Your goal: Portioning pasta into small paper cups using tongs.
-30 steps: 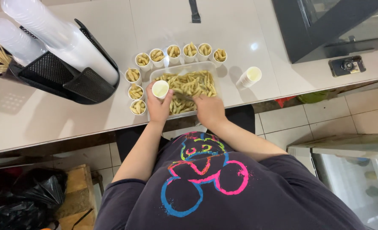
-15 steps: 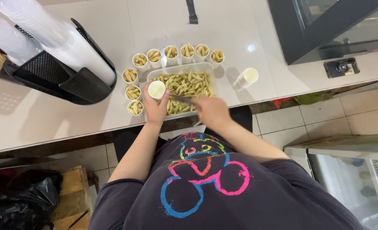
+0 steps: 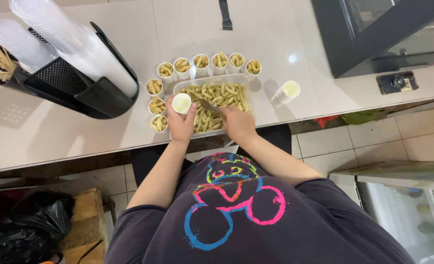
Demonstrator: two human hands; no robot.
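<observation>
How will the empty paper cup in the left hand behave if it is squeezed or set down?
The empty paper cup looks thin-walled, so it probably dents easily. Being empty and narrow, it is likely light and apt to tip. The left hand grips it from below.

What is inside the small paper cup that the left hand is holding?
The paper cup in the left hand looks empty: only its pale inner wall shows. Its bottom is not clearly seen. The tray beside it holds pale fried sticks.

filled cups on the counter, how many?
9. Six in a row behind the clear tray, three in a column left of it. The cup in the left hand looks empty; the stack right of the tray isn't counted.
</observation>
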